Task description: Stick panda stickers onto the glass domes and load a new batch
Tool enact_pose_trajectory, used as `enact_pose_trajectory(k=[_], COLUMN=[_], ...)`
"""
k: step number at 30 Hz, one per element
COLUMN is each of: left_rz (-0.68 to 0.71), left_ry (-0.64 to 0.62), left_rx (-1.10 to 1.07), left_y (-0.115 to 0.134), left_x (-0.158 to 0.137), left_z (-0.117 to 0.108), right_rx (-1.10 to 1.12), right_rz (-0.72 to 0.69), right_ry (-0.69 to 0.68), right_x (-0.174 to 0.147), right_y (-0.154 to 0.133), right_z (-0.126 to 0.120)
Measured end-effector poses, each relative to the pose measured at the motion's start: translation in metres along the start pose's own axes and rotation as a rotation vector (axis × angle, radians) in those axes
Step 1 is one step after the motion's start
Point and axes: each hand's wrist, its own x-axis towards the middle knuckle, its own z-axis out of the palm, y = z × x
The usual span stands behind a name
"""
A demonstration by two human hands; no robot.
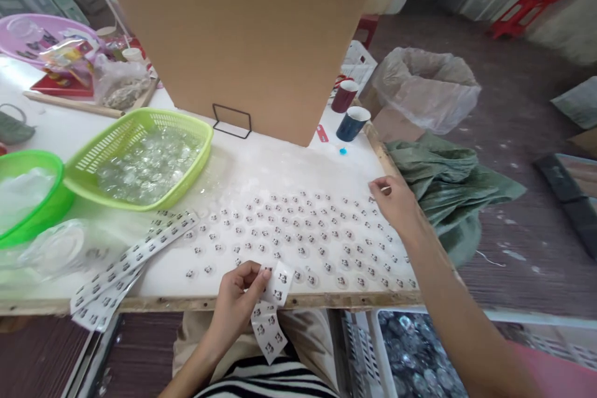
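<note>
A green bowl [55,211] sits at the left of the white counter [289,165], just beside a yellow-green basket [119,201] heaped with shiny clear pieces [153,158]. In front of the basket lie strips [140,254] of stickers, overlapping, their near ends hanging past the counter's wooden edge.

Near the middle of that edge is the sheet [282,280]: white, glossy and limp, printed with small dark-and-white animal-like figures in rows. Its upper part stands out past the fingertips over the counter, while the lower part bends down over the person's lap. The left hand [237,295] has it pinched between thumb and curled forefinger, a firm grip closed on the sheet, with the other fingers folded in. The left forearm rises from the bottom of the view.

To the right, clear round discs [347,252] cover the counter in loose, uneven rows, many bearing one such figure; they lie flat, some nearly touching. Behind them stand a dark red mug [344,98] and a blue mug [351,126].

The right hand [396,202] is over the right end of the rows, its forearm reaching in from the lower right. Thumb and forefinger curve together toward the left, tips close; whether that grip has hold of anything cannot be told. Green cloth [448,168] lies bunched beyond the hand.
</note>
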Motion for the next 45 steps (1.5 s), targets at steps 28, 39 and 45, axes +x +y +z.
enact_pose_trajectory(k=[28,39,45], left_rz=[0.021,0.07,0.063], left_ry=[0.128,0.138,0.157], left_rx=[-0.01,0.114,0.128], left_y=[-0.007,-0.006,-0.009], left_x=[-0.007,-0.006,-0.004], left_z=[-0.001,-0.001,-0.001], right_rx=[0.687,0.728,0.627], right_rz=[-0.365,-0.225,-0.313], right_ry=[-0.524,-0.648,-0.655], right_x=[-0.163,-0.161,-0.155], right_y=[-0.127,-0.14,-0.131], right_z=[0.028,0.033,0.026])
